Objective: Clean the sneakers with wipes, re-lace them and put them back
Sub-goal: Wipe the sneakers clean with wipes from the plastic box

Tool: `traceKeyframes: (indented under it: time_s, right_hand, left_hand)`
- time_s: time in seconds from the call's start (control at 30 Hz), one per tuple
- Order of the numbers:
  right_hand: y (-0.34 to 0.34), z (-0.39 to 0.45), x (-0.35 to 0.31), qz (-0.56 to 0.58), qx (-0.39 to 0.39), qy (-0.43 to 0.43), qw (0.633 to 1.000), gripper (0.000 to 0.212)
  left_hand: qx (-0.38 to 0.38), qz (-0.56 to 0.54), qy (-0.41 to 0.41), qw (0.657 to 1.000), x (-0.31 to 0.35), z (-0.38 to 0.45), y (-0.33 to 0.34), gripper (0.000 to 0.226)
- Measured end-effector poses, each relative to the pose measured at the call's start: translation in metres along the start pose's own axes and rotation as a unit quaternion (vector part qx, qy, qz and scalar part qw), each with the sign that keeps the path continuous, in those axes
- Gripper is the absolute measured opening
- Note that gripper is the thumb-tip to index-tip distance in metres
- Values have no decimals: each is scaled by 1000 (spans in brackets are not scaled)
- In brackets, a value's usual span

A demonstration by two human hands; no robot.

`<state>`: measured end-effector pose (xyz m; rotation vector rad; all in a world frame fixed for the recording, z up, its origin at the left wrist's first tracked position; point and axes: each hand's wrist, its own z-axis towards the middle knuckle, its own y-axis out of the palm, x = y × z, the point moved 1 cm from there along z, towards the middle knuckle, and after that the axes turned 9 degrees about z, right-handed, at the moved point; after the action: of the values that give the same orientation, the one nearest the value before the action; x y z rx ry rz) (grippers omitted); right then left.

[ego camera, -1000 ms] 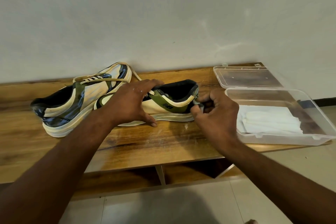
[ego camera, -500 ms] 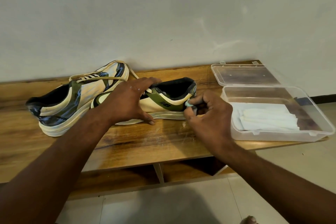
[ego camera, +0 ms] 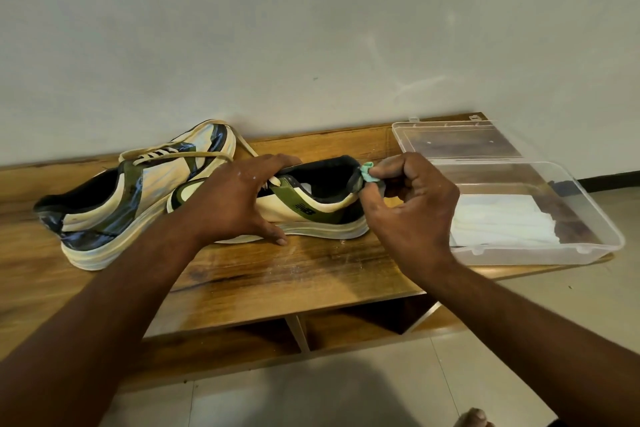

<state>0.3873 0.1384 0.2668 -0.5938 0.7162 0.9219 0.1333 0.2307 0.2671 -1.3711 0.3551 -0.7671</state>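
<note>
From the head camera I look down on a long wooden surface [ego camera: 277, 274] set against a pale wall [ego camera: 311, 28]. Two sneakers stand on it, soles down. The near sneaker [ego camera: 311, 215] has its heel toward the right; it is cream with olive panels and a dark lining. The far sneaker [ego camera: 138, 191] sits just behind and to the left of it, heel pointing left, with a loose cream lace [ego camera: 180, 158] draped over its top.

My left hand [ego camera: 235, 201] rests over the middle of the near sneaker, fingers spread, thumb down against the sole edge and the fingertips reaching over the tongue area.

My right hand [ego camera: 412, 204] is at the heel of that sneaker. Its fingers are curled, and the thumb and forefinger pinch a small crumpled greenish wipe [ego camera: 367, 174] against the top of the heel collar.

To the right lies an open clear plastic box [ego camera: 588, 218] on the surface, its lid [ego camera: 457, 142] folded back toward the wall. Inside sits a stack of white wipes [ego camera: 502, 222]. Below the surface I see shelf compartments [ego camera: 346, 326] and a tiled floor [ego camera: 519, 340].
</note>
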Motion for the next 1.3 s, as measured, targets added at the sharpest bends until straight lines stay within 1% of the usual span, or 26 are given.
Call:
traceKeyframes:
  time_s: [0.07, 0.23, 0.33, 0.4, 0.53, 0.63, 0.7, 0.83, 0.9, 1.0, 1.07, 1.13, 1.2, 1.27, 1.3]
  right_hand:
    - [-2, 0, 2, 14, -17, -26, 999, 16]
    - [-6, 0, -1, 15, -40, -21, 999, 16]
    - [-9, -8, -6, 10, -82, -40, 996, 18]
    - [-10, -15, -10, -4, -100, -56, 993, 20]
    - [-15, -20, -13, -17, -86, -66, 994, 18]
    - [-23, -16, -12, -28, -63, -54, 996, 17]
    - [-27, -13, -10, -30, -34, -36, 998, 16]
    - [-33, -9, -6, -39, 17, 33, 999, 15]
    - [-34, -11, -7, -42, 17, 46, 998, 16]
    - [-37, -17, -10, -46, -2, 43, 998, 15]
    - [-37, -22, -10, -44, -26, 47, 998, 15]
    - [-34, -27, -10, -45, -59, 71, 995, 17]
    - [-29, -30, -9, -42, -76, 90, 992, 17]
    - [-25, -30, -8, -39, -73, 92, 992, 17]
    - [-23, -29, -7, -38, -67, 92, 993, 17]
  left_hand:
    - [0, 1, 4, 1000, -1, 0, 0, 117]
    - [-10, -5, 10, 1000, -1, 0, -2, 119]
    - [-24, -4, 26, 999, 3, 2, -2, 118]
    - [-26, 16, 46, 998, 8, 5, -2, 118]
    - [-18, 93, 78, 992, 13, 15, -4, 123]
    - [-1, 136, 63, 989, 14, 18, -3, 126]
    - [-4, 152, 54, 987, 17, 19, -2, 125]
    - [-3, 176, 60, 983, 25, 20, -4, 120]
    - [-2, 184, 68, 980, 29, 22, -5, 120]
    - [5, 201, 67, 977, 35, 27, -5, 115]
    - [32, 223, 48, 973, 37, 29, -3, 113]
    - [59, 217, 2, 974, 36, 31, 2, 114]
    - [79, 161, -53, 982, 37, 31, 8, 109]
    - [97, 87, -85, 988, 39, 30, 15, 100]
    - [102, 50, -100, 989, 42, 28, 18, 99]
